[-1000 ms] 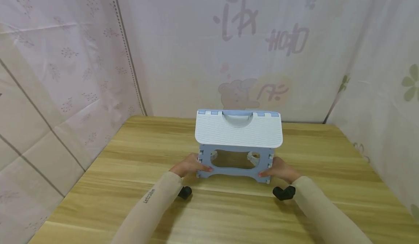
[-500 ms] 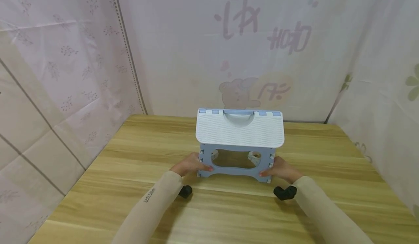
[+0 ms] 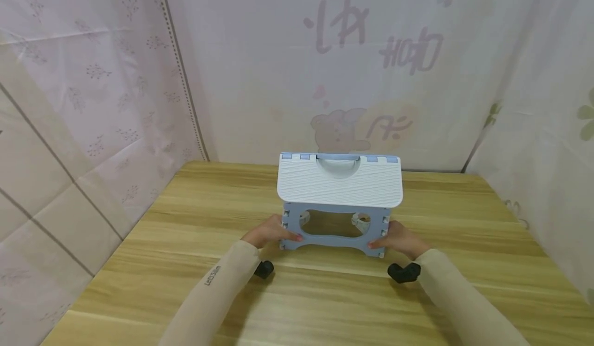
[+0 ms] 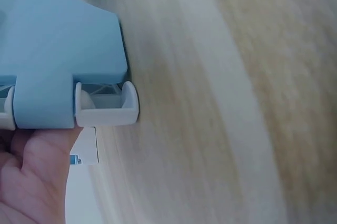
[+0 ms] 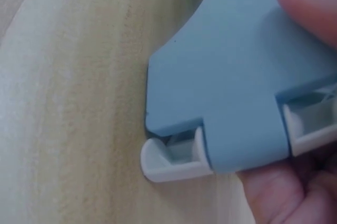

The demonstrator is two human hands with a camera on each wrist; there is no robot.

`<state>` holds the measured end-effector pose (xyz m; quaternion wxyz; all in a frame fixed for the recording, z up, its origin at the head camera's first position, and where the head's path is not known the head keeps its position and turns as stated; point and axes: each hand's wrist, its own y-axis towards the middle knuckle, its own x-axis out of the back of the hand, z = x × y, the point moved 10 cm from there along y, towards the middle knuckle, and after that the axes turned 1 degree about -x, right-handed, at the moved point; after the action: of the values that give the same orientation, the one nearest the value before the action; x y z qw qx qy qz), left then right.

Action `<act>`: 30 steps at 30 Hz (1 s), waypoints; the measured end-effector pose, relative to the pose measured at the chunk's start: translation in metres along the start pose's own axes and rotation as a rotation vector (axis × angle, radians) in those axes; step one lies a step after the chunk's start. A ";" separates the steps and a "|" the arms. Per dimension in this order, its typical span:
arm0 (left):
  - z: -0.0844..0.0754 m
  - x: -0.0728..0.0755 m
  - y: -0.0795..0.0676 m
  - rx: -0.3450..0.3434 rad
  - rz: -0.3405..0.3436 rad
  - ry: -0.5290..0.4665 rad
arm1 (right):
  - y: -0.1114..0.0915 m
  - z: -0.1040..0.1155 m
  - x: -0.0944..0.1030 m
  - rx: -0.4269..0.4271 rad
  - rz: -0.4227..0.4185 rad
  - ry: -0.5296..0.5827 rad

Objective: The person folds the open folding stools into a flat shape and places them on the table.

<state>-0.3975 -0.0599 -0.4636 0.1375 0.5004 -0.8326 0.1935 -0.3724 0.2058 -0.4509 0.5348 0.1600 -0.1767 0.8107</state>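
Observation:
A folding step stool (image 3: 341,183) with a white textured top and blue legs stands on the wooden table in the head view. Its top slopes down toward me, with a handle cutout at the far edge. My left hand (image 3: 274,231) grips the left side of the near leg panel, thumb on the blue front face. On the right side my right hand (image 3: 396,240) grips the same panel in the same way. The right wrist view shows the thumb (image 5: 310,10) lying on the blue leg (image 5: 231,71), with fingers behind the white hinge pieces. In the left wrist view, the hand (image 4: 37,182) is behind the blue leg (image 4: 58,39).
The wooden table (image 3: 162,263) reaches back to a patterned curtain (image 3: 260,67), with more curtain on both sides. A black wrist-worn piece (image 3: 403,273) shows by the right sleeve, another black piece (image 3: 264,269) by the left sleeve.
Both hands keep their hold on the stool, which stays in place. The head view has shifted very slightly.

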 end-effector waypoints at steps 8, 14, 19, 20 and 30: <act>0.000 0.001 -0.001 0.000 0.003 -0.008 | 0.001 0.000 -0.001 0.003 -0.002 0.012; 0.001 0.001 0.000 0.006 -0.002 -0.003 | 0.001 -0.001 -0.002 -0.010 -0.010 -0.001; 0.002 0.001 0.000 0.007 0.001 -0.010 | 0.001 -0.004 -0.002 -0.034 -0.015 -0.014; 0.003 0.001 0.001 0.009 0.001 -0.012 | 0.002 -0.005 -0.002 -0.040 -0.014 -0.012; 0.004 0.002 0.002 0.013 -0.019 -0.009 | 0.001 -0.006 -0.003 -0.057 -0.023 -0.016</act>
<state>-0.3998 -0.0625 -0.4667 0.1326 0.5100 -0.8272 0.1952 -0.3728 0.2057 -0.4574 0.5470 0.1533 -0.2022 0.7977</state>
